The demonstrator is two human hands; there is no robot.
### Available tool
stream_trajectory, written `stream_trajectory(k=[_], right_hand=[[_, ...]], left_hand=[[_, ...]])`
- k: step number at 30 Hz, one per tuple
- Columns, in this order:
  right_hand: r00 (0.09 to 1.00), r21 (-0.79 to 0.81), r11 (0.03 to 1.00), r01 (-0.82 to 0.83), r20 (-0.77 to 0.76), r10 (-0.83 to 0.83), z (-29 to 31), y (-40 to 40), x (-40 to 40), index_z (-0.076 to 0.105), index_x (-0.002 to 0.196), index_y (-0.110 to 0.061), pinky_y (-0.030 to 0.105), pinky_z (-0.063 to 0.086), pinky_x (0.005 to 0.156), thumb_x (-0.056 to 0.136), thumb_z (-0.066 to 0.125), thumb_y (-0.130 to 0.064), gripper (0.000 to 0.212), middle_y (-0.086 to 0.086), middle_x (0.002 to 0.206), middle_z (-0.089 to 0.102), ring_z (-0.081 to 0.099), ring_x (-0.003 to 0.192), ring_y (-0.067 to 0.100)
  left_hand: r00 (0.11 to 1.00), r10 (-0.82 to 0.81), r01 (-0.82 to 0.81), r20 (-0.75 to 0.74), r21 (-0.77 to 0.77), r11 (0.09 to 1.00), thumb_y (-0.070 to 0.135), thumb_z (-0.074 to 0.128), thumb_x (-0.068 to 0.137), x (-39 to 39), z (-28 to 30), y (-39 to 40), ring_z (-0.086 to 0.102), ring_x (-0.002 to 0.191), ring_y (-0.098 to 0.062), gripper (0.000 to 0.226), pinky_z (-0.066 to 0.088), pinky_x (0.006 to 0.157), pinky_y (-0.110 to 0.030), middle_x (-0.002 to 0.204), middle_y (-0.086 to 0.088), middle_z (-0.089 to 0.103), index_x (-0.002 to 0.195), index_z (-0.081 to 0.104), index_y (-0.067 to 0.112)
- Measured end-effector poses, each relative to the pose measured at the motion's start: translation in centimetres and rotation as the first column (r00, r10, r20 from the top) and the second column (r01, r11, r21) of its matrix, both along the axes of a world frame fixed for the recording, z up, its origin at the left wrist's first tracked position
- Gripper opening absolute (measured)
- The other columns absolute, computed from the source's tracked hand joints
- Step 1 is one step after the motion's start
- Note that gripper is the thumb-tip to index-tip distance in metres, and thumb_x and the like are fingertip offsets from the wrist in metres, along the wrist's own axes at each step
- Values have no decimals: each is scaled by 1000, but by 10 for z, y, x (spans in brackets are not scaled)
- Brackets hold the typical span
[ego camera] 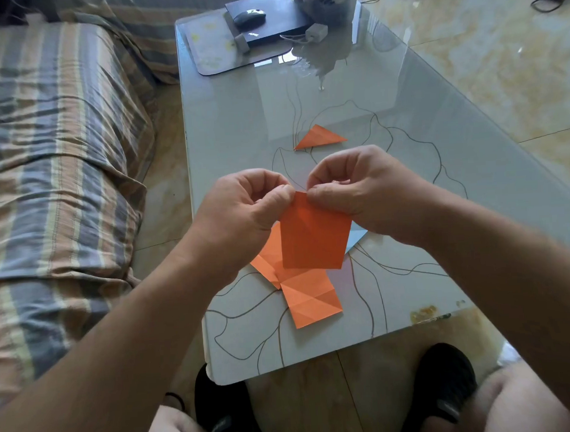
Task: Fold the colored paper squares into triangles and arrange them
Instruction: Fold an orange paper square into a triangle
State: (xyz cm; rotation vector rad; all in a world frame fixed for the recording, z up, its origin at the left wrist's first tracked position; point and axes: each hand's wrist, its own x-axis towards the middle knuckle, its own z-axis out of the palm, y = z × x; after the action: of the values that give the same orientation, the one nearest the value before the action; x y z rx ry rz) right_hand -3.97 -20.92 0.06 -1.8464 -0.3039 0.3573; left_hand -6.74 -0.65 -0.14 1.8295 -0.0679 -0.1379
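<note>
Both hands hold one orange paper square (pixel 314 237) up above the glass table (pixel 387 118), hanging corner-down. My left hand (pixel 243 211) and my right hand (pixel 358 185) each pinch its top corner between thumb and fingers. Below it on the table lie more creased orange squares (pixel 311 300), one overlapping another, and a pale blue sheet (pixel 355 237) peeks out under my right wrist. A folded orange triangle (pixel 319 137) lies flat farther away, apart from the hands.
At the table's far end sit a dark laptop (pixel 267 25) with a mouse (pixel 249 17) on top, a mat (pixel 215 47), a small adapter (pixel 316 32) and a plant. A striped sofa (pixel 49 162) runs along the left. My knees and black shoes are at the near edge.
</note>
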Motion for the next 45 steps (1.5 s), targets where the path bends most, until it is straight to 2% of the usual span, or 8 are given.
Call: stream_trajectory(k=[10, 16, 25, 31, 35, 39, 42, 45], right_hand=[[1000, -22, 1000, 20, 15, -20, 1, -2, 3, 75, 83, -10, 26, 44, 66, 96, 71, -12, 14, -1, 70, 63, 53, 67, 10], [999, -35, 998, 47, 11, -46, 2, -6, 5, 76, 85, -13, 33, 46, 68, 96, 72, -16, 13, 0, 74, 67, 55, 70, 12], [995, -70, 992, 102, 18, -101, 4, -16, 10, 73, 81, -18, 29, 54, 70, 97, 71, -18, 16, -2, 74, 71, 72, 75, 17], [965, -10, 967, 255, 66, -253, 3, -21, 11, 74, 83, -18, 24, 53, 62, 94, 75, -17, 11, -6, 71, 69, 68, 66, 12], [990, -62, 990, 128, 76, -123, 3, -16, 3, 75, 93, -29, 28, 46, 58, 82, 71, -7, 26, 1, 96, 70, 57, 73, 16], [991, -75, 994, -81, -115, 72, 7, -17, -2, 71, 106, -40, 28, 40, 48, 72, 57, -3, 53, 0, 120, 64, 68, 80, 23], [997, -157, 986, -65, -50, 58, -1, -13, -1, 70, 106, -45, 26, 46, 48, 74, 75, -14, 45, -5, 127, 65, 68, 112, 21], [995, -188, 980, 63, 88, -47, -8, -5, 1, 73, 94, -42, 32, 56, 58, 74, 89, -34, 26, 2, 104, 74, 73, 93, 26]], left_hand=[[999, 48, -47, 13, -19, 999, 19, 64, 101, 0, 5, 5, 56, 79, -26, 14, 54, 77, -53, 83, -8, 65, 92, 71, 12], [997, 72, -72, 8, -30, 997, 15, 62, 103, 2, 8, 8, 58, 79, -24, 14, 53, 89, -61, 80, -2, 66, 92, 70, 11], [983, 183, -184, -31, -62, 981, 22, 62, 103, 5, 9, 13, 68, 85, -20, 12, 56, 97, -54, 85, -1, 71, 94, 69, 17], [941, 250, -307, -227, -265, 914, 9, 56, 105, 12, 3, 13, 72, 70, -17, 15, 61, 71, -33, 72, 0, 73, 91, 60, 10], [906, 294, -388, -304, -319, 865, 6, 56, 104, 13, 0, 5, 73, 69, -21, 14, 63, 69, -34, 72, -6, 72, 90, 56, 8], [882, 343, -445, -324, -327, 834, 0, 58, 101, 15, -4, 2, 70, 68, -23, 11, 63, 73, -39, 87, -14, 66, 94, 54, 8], [884, 315, -428, -345, -325, 843, -4, 57, 99, 15, -6, 2, 69, 67, -24, 14, 64, 75, -40, 88, -14, 63, 96, 55, 9], [884, 210, -367, -418, -343, 865, -8, 54, 97, 12, -4, 0, 70, 66, -23, 21, 65, 80, -43, 82, -13, 61, 90, 55, 11]])
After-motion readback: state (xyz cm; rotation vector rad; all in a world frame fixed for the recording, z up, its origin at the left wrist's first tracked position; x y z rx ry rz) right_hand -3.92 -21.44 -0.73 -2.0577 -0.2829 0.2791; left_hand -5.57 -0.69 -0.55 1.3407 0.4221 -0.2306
